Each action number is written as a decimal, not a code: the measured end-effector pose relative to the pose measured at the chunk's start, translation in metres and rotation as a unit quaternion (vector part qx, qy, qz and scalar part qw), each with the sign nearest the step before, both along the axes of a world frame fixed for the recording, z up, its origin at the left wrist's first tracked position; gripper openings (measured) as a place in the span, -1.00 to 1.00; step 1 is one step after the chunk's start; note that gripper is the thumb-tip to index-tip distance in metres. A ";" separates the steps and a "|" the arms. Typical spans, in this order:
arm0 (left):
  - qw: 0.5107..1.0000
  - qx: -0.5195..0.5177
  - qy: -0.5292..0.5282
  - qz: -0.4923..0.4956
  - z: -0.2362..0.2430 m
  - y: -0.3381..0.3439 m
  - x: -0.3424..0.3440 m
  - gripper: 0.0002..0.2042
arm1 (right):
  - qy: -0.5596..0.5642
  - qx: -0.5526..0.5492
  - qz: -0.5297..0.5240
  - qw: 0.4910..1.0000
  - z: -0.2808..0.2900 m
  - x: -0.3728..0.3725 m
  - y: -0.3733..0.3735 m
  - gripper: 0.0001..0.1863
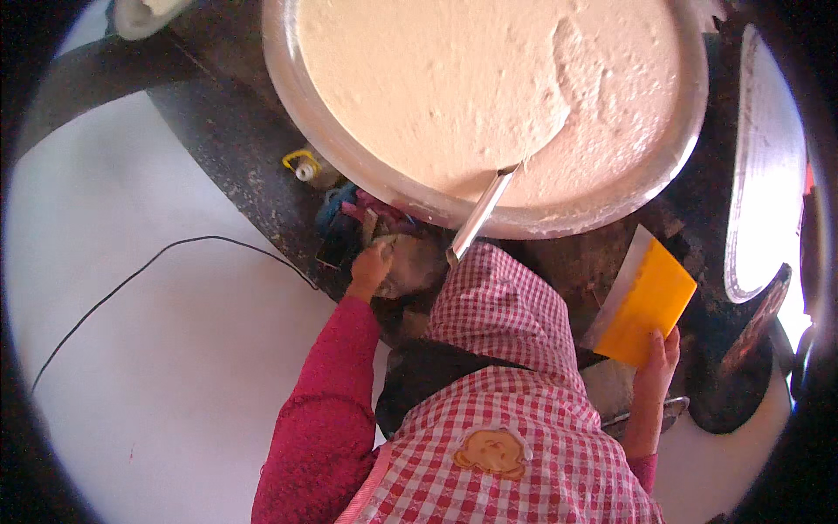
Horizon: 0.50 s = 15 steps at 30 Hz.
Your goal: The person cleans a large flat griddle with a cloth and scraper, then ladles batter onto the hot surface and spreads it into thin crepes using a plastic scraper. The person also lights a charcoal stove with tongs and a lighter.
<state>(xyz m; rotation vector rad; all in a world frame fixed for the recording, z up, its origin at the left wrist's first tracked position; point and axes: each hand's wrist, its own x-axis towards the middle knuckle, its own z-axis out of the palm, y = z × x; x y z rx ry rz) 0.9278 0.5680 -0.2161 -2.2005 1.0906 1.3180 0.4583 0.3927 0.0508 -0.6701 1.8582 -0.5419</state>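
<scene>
A flat yellow scraper (648,301) with a pale strip along one edge is gripped in my right hand (656,354), to the right of my apron (511,306). My left hand (373,269) is closed at the left, against a greyish rounded thing (412,265) and beside a small heap of cloths (353,208). What its fingers hold, if anything, I cannot make out. Ahead stands a large metal basin (288,65) full of thick beige batter (463,83). A metal ladle (478,214) lies with its bowl end sunk in the batter and its handle over the near rim.
A small bottle with a yellow loop (304,166) stands left of the basin. Upright at the far right is a large pale metal lid or pan (764,166). A black cable (166,251) runs across the white floor (175,349). Dark ledges surround the basin.
</scene>
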 end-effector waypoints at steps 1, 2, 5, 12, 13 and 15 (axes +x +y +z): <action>0.999 0.031 -0.005 0.022 -0.008 0.000 0.000 -0.49 | -0.010 0.022 -0.003 1.000 -0.006 -0.002 0.000 -0.63; 1.000 0.010 -0.013 -0.007 -0.014 0.000 -0.002 -0.44 | 0.000 0.013 0.009 1.000 -0.012 -0.005 0.000 -0.64; 0.994 -0.036 -0.055 -0.087 -0.018 0.002 -0.008 -0.32 | 0.023 0.031 0.017 0.999 -0.025 -0.011 0.002 -0.65; 0.989 -0.103 -0.003 -0.105 -0.002 -0.030 -0.039 -0.47 | 0.004 0.009 0.024 1.000 -0.033 -0.025 0.013 -0.62; 0.994 -0.064 0.043 -0.072 0.010 -0.038 -0.044 -0.50 | -0.026 -0.010 0.003 1.000 -0.032 -0.024 0.015 -0.63; 0.982 -0.078 0.109 -0.135 0.044 -0.058 -0.057 -0.64 | -0.070 -0.007 -0.001 0.998 -0.029 -0.018 0.020 -0.60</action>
